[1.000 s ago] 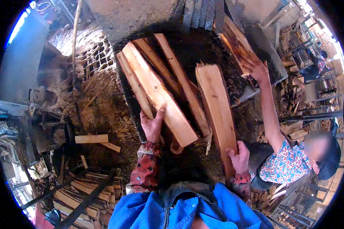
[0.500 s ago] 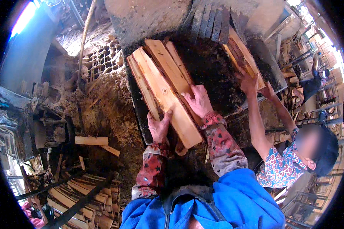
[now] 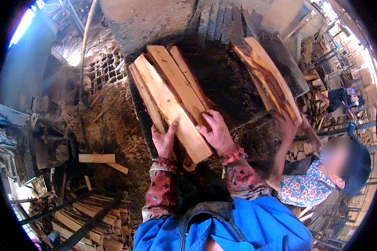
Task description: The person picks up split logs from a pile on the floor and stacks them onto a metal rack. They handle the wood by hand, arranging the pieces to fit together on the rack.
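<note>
Several rough-sawn wooden planks lie side by side on a dark table [image 3: 234, 100], slanting from far left to near middle. My left hand [image 3: 165, 141] grips the left side of the bundle, its thumb on the widest plank [image 3: 171, 108] and its fingers at the edge of a narrow bark-edged plank [image 3: 148, 96]. My right hand [image 3: 218, 133] is curled on the bundle's right side. Its thumb presses the widest plank and its fingertips touch the neighbouring plank [image 3: 176, 75]. A narrower plank [image 3: 189, 75] lies farthest right in the bundle. The fingers' undersides are hidden.
At the right, a co-worker [image 3: 305, 184] holds another stack of bark-edged boards [image 3: 272, 77], hands blurred. Dark metal strips [image 3: 218, 23] hang beyond the table. Short offcuts [image 3: 97, 158] lie at the left. Stacked slats [image 3: 88, 221] sit behind a dark bar at lower left.
My right hand's fingers have shifted onto the neighbouring plank. The co-worker's boards have come nearer and out from under the hanging strips. My view has shifted slightly.
</note>
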